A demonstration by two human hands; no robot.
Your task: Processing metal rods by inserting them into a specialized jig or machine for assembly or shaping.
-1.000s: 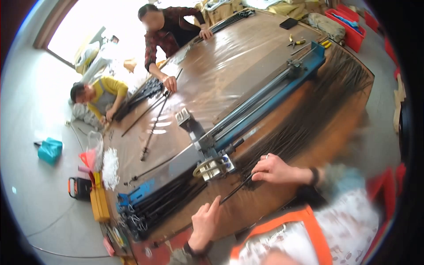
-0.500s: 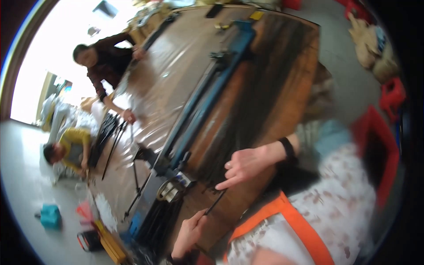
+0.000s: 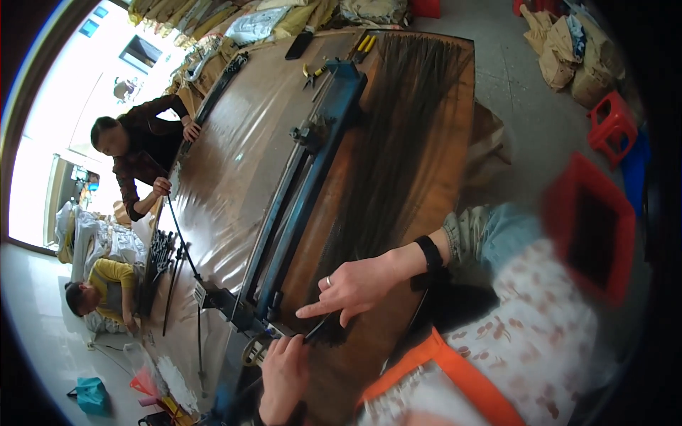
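My left hand (image 3: 283, 373) is beside the metal fixture (image 3: 268, 332) at the near end of a long blue-railed bench machine (image 3: 288, 245). Its fingers are closed on a thin dark rod (image 3: 317, 329), which slants up toward my right hand (image 3: 359, 287). On that hand the index finger points left over the fixture, while the other fingers curl around the rod; the grip is partly hidden. Beneath and beyond my right hand lies a large bundle of thin dark rods (image 3: 387, 149) on the brown tabletop.
Across the table one person (image 3: 138, 153) in dark clothes holds a long dark rod (image 3: 181, 234) leading to the machine. Another in yellow (image 3: 110, 287) sits farther left. Pliers (image 3: 310, 74) lie at the far end. Red stools (image 3: 612, 128) stand right.
Both my hands have moved left, bringing the thin rod close to the machine's fixture. The person in dark clothes now holds a long rod up at the machine. My view has shifted.
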